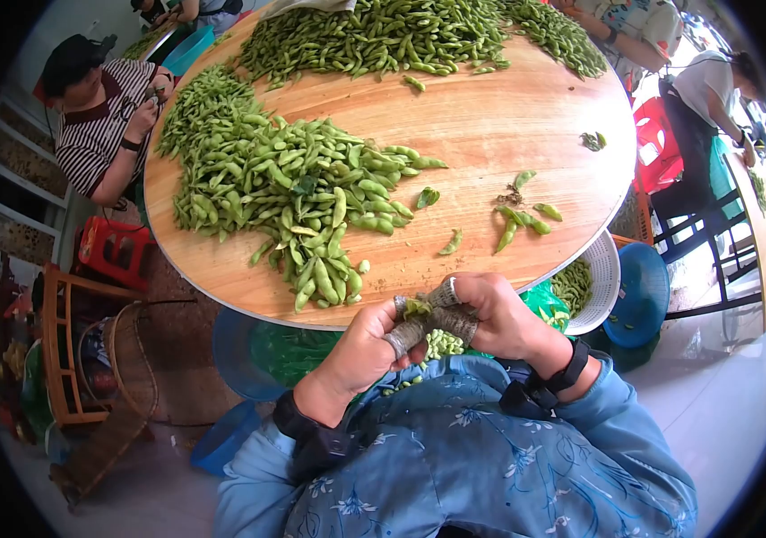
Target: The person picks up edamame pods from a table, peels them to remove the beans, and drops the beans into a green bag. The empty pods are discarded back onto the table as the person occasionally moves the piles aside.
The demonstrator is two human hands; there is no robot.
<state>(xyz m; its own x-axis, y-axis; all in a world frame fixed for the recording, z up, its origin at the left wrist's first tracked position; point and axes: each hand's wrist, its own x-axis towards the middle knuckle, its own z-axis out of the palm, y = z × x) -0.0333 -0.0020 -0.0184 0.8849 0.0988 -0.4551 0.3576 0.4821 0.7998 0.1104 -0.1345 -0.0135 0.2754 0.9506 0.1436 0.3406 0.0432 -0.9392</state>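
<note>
My left hand (356,350) and my right hand (501,318) meet just below the table's near edge, with grey wraps on several fingers. Pinched between them is a green edamame pod (417,308), partly hidden by the fingertips. Shelled beans (444,343) lie below my hands, close to my blue patterned apron (454,448). A large heap of edamame pods (293,179) covers the left of the round wooden table (481,108). Several loose pods (522,220) and a single pod (452,241) lie nearer my hands.
Another pod heap (374,40) spans the table's far side. A white basket (605,278) with pods and a blue basin (638,296) stand at the right. Blue tubs (238,354) sit below left, near a wooden chair (64,350). A person in stripes (100,121) works at the left.
</note>
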